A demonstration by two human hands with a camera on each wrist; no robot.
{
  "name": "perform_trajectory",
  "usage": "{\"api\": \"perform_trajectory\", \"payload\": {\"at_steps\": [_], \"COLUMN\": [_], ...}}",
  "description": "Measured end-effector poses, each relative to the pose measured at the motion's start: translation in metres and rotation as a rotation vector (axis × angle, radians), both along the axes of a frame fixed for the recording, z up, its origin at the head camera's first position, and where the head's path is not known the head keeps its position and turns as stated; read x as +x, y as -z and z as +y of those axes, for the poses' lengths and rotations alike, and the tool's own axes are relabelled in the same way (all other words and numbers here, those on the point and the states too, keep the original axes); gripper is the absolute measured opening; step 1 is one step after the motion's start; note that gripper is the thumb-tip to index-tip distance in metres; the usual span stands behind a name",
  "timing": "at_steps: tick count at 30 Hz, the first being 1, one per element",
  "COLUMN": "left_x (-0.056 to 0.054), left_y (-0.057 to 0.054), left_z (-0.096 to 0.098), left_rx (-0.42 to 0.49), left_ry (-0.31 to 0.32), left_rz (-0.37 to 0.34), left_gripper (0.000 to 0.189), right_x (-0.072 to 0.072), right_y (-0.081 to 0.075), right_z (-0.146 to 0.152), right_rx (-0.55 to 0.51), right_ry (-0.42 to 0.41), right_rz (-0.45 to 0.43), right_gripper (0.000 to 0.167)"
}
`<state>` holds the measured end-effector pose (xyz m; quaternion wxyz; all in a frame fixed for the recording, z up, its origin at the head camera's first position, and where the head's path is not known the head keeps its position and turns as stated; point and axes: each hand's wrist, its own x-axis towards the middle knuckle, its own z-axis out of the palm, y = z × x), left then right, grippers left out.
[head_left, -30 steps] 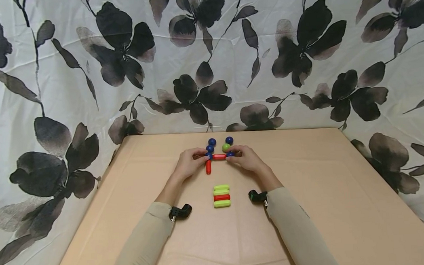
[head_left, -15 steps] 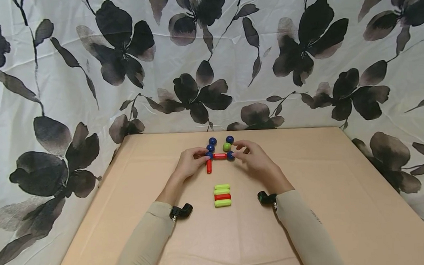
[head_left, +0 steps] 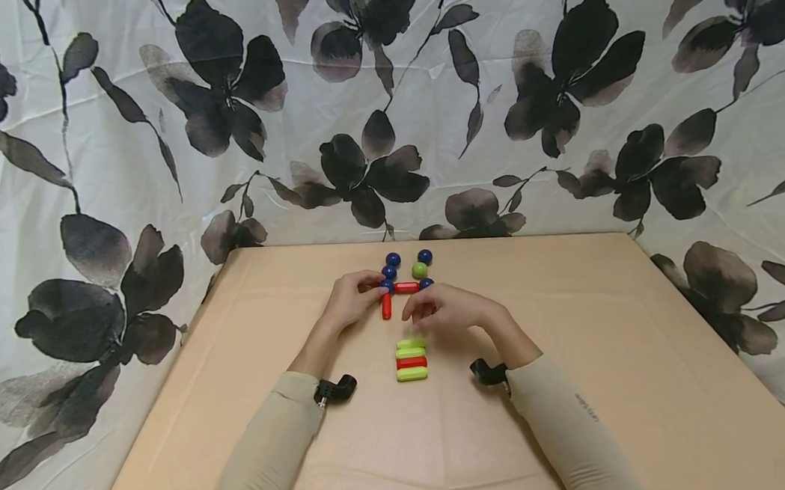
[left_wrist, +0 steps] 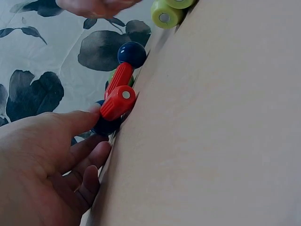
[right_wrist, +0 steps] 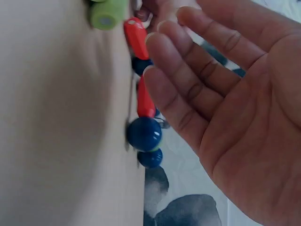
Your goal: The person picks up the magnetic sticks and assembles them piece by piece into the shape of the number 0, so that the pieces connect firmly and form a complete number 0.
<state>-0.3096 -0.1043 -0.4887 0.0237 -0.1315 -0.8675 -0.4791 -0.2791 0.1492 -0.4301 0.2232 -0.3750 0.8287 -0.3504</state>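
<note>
A red, fluted, plastic-looking rod (head_left: 406, 287), the crossbar, lies on the tan counter (head_left: 351, 457). At the crossbar's left end, my left hand (head_left: 353, 300) holds a glossy dark-blue ball (left_wrist: 107, 126) between thumb and fingers. A second red rod (head_left: 386, 307), a metallic disc in its near tip, extends toward me from that same end. On the crossbar's far side, above its left end, a second blue ball (head_left: 390, 272) and a third blue ball (head_left: 393, 259) form a row. At the crossbar's right end sits a fourth blue ball (right_wrist: 145, 134); beyond it are a lime-green ball (head_left: 419, 270) and a fifth blue ball (head_left: 425, 256). My right hand (head_left: 446, 307) hovers on the crossbar's near side, close to its right end, the fingers (right_wrist: 181, 70) loosely extended and carrying nothing. Nearer to me than the crossbar, four rods lie side by side, roughly parallel to it: a first green rod (head_left: 410, 343), a second green rod (head_left: 410, 352), a third red rod (head_left: 411, 362) and a third green rod (head_left: 412, 374).
</note>
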Motion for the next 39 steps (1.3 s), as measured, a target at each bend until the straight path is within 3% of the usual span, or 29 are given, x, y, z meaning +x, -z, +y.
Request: {"api": "perform_trajectory", "payload": {"at_steps": [14,27,32,39], "left_x": [0.001,0.004,0.004,0.004], "left_y": [0.0,-0.001,-0.001,-0.001], "left_z": [-0.001,-0.002,-0.002,-0.003], "left_rx": [0.003,-0.001,-0.002,-0.008], "left_ry": [0.0,-0.001,0.002,0.004], "left_rz": [-0.027,-0.031,-0.036,-0.029], "left_gripper": [0.025,0.025,0.025,0.025], "right_x": [0.014,0.022,0.022,0.017], "right_y": [0.005,0.007,0.009,0.011], "right_z": [-0.019,-0.032,-0.032,-0.022], "right_rx": [0.168,0.384,0.391,0.292], "right_ry": [0.02,0.098,0.119,0.175], "right_rz": [-0.01,0.206,0.248,0.258], "right_gripper": [0.018,0.017,0.024,0.04]}}
